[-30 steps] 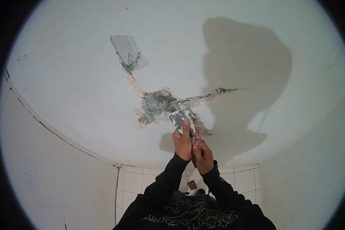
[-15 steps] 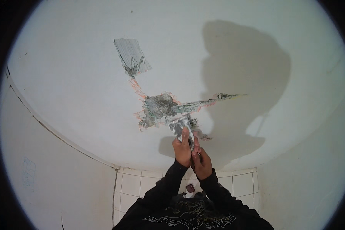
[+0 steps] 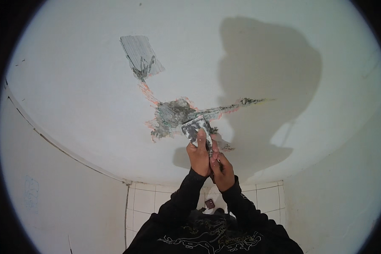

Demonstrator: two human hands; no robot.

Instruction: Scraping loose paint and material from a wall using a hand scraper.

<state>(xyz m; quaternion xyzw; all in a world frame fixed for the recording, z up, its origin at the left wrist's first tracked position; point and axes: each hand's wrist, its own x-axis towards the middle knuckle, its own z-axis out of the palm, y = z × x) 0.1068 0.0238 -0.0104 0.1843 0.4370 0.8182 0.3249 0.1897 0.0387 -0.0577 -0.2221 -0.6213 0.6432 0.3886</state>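
Both my hands are closed on one scraper with a wide flat blade (image 3: 191, 129), smeared white and grey. My left hand (image 3: 198, 158) has its thumb laid up along the blade. Just to its right and lower, my right hand (image 3: 225, 174) wraps the lower part, where the handle is mostly hidden by fingers. The blade lies against the white wall (image 3: 93, 127), its top edge at the lower right of a rough grey bare patch (image 3: 171, 113) with reddish-orange edges. A dark scraped streak (image 3: 237, 106) runs right from that patch.
Higher left is a grey scribbled rectangle (image 3: 142, 55) on the wall. My shadow (image 3: 271, 72) falls over the right part. A side wall meets this one at a cracked corner (image 3: 51, 143) on the left. Below are floor tiles (image 3: 144, 199) and a small dark red object (image 3: 209, 204).
My hands and the scraper have shifted slightly up and left, bringing the blade a little farther over the patch's lower edge. The whole view has shifted slightly too.
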